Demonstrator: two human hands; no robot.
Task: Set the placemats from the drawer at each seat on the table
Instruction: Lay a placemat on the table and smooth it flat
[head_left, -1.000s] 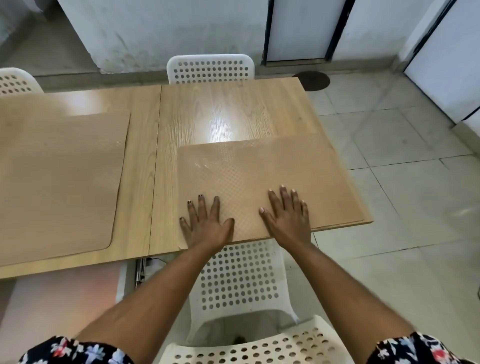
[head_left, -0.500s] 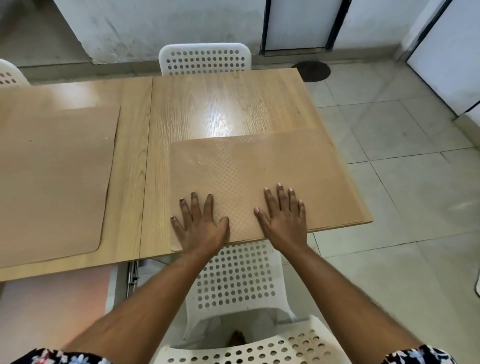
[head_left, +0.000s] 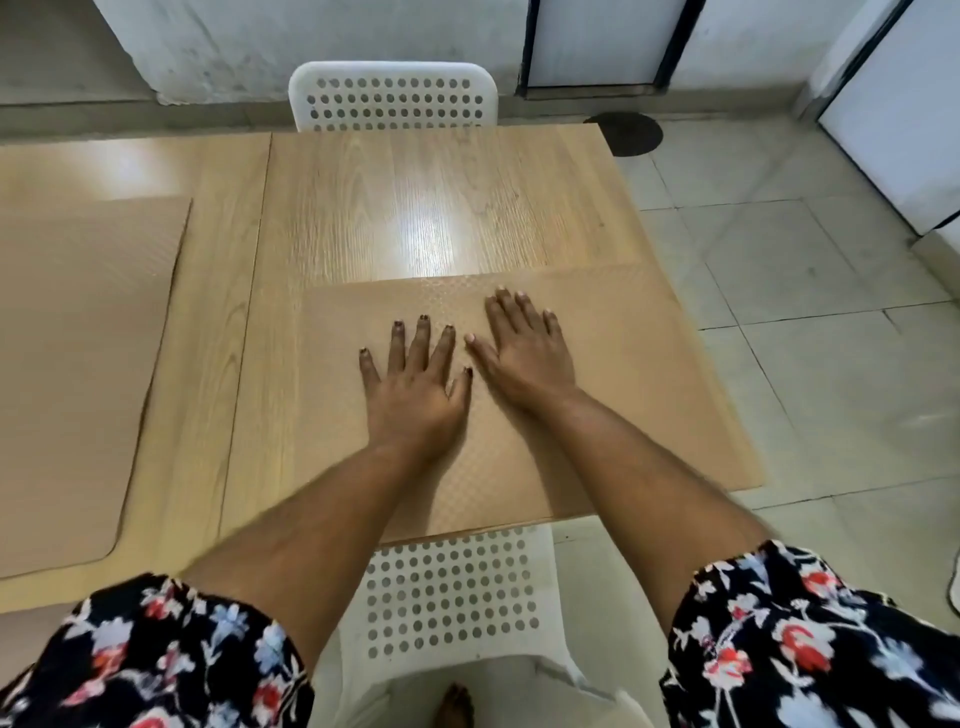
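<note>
A tan textured placemat (head_left: 649, 395) lies flat on the near right part of the wooden table (head_left: 441, 208), its right edge along the table's right side. My left hand (head_left: 415, 389) and my right hand (head_left: 524, 353) rest palm-down on the middle of this mat, fingers spread, thumbs almost touching. Neither hand grips anything. A second tan placemat (head_left: 78, 364) lies flat on the left table section, partly cut off by the frame's left edge.
A white perforated chair (head_left: 395, 96) stands at the table's far side, and another white chair (head_left: 447, 592) sits under the near edge below my arms. Tiled floor (head_left: 805, 312) lies to the right, with a dark round floor patch (head_left: 626, 132) near the wall.
Both hands have slid from the mat's near edge forward to its middle and closer together. The view has moved nearer over the table. The mat stays flat in place.
</note>
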